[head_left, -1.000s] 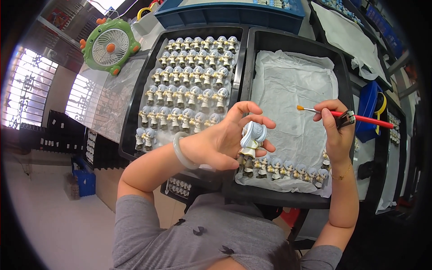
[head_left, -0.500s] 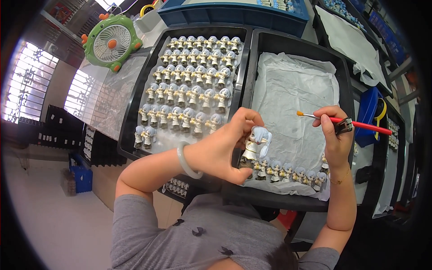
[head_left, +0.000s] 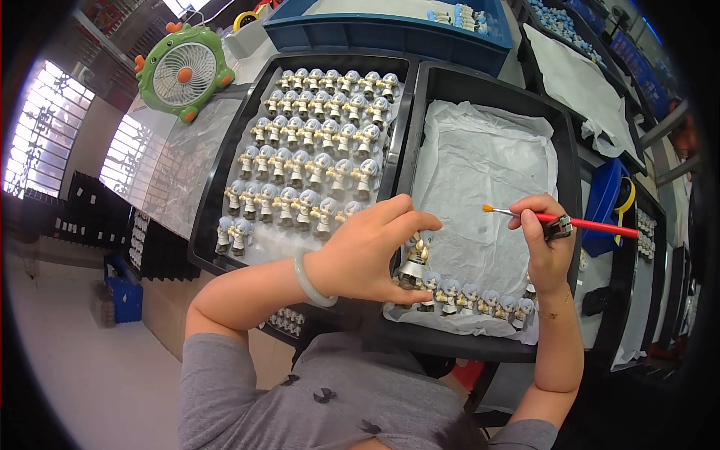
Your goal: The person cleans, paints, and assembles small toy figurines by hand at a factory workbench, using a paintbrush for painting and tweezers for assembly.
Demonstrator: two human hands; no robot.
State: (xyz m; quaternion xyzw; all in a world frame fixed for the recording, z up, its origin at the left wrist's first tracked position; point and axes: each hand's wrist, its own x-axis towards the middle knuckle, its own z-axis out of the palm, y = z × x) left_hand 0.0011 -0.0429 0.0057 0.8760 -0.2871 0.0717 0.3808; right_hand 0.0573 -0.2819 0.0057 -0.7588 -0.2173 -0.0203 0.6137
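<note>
Between the thumb and fingers of my left hand [head_left: 360, 244] is a small figurine [head_left: 415, 264] with a white dress and dark base; my fingers cover most of its head. My right hand [head_left: 550, 251] grips a red-handled paintbrush [head_left: 600, 226], its orange-brown bristles pointing left, apart from the figurine. A small black and silver piece [head_left: 558, 227] sits against the brush handle at my fingers. Both hands are over the near part of a black tray [head_left: 480, 84] lined with white paper [head_left: 484, 180]. Along its near edge stands a row of similar figurines [head_left: 469, 298].
Left of it, a second black tray [head_left: 212, 176] holds several rows of pale-haired figurines [head_left: 300, 169]. A green fan [head_left: 184, 73] stands at the far left. Behind the trays is a blue bin [head_left: 375, 37]; at right, a blue container [head_left: 602, 206] with a yellow tape roll [head_left: 626, 195].
The figurine has turned in my left hand, so its pale hair no longer shows at the side. My right hand has shifted slightly left with the brush. The whole view has moved a little.
</note>
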